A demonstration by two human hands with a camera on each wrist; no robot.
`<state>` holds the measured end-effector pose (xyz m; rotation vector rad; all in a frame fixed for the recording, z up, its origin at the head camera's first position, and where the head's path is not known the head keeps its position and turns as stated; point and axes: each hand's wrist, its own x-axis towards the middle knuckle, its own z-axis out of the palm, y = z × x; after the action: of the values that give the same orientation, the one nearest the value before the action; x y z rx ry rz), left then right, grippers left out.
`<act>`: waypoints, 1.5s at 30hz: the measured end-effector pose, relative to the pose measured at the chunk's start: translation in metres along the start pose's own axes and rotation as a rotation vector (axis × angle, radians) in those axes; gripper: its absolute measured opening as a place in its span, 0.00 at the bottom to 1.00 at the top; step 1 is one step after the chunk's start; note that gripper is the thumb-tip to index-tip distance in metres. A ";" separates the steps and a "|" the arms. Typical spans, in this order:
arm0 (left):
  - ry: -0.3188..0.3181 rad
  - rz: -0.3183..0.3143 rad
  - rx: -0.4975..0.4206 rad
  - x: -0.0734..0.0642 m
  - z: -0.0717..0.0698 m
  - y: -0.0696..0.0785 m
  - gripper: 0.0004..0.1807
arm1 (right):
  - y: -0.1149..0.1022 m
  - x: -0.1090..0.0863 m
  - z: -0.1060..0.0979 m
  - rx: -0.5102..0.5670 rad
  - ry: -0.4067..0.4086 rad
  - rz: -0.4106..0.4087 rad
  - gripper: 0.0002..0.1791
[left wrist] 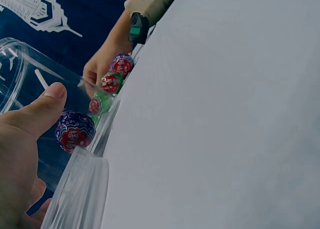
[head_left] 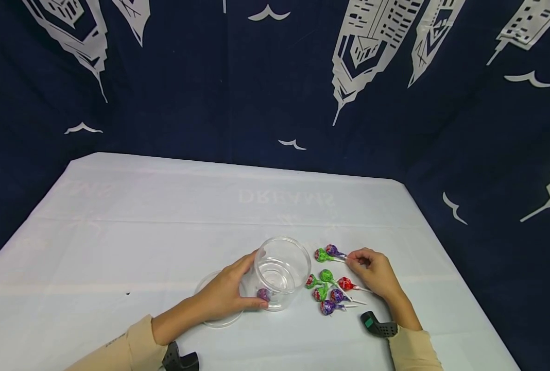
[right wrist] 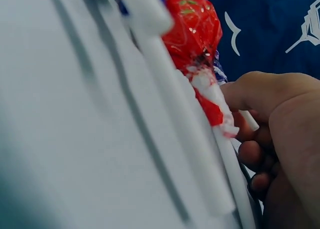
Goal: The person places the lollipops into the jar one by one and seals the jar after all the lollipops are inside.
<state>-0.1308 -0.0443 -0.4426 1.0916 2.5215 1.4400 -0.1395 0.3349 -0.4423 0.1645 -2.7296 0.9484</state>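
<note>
Lollipops on the white surface: how do they lie?

Six make a loose cluster just right of the clear container, three green, two purple and one red. Their sticks point mostly to the right in the head view. A green lollipop and a purple lollipop lie side by side just beyond them.

Is the right hand on that pair?

Yes, its thumb and fingers pinch the stick of the purple one. From the right wrist, the white stick end pokes out between them, with the red lollipop close in front.

And the left hand?

It grips the container's side, thumb at the front, fingers round the far left. The container's mouth faces up, and another purple lollipop is inside, near the bottom.

What's that round edge by the left hand?

A clear lid on the surface, partly hidden beneath the hand and wrist.
</note>
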 end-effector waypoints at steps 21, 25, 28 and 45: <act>0.008 -0.004 0.008 -0.001 0.000 0.000 0.57 | -0.014 0.003 -0.003 0.301 0.213 0.086 0.03; 0.002 -0.011 0.007 0.000 -0.001 0.002 0.57 | -0.032 0.002 -0.008 0.349 0.219 0.091 0.02; -0.001 -0.018 0.010 0.000 -0.001 0.003 0.57 | -0.054 0.000 -0.013 0.364 0.223 0.064 0.02; 0.001 -0.011 0.026 0.001 -0.002 0.004 0.57 | -0.070 0.001 -0.011 0.634 0.220 -0.213 0.08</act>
<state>-0.1300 -0.0441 -0.4387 1.0797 2.5498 1.4099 -0.1252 0.2869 -0.3923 0.4226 -2.0833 1.6174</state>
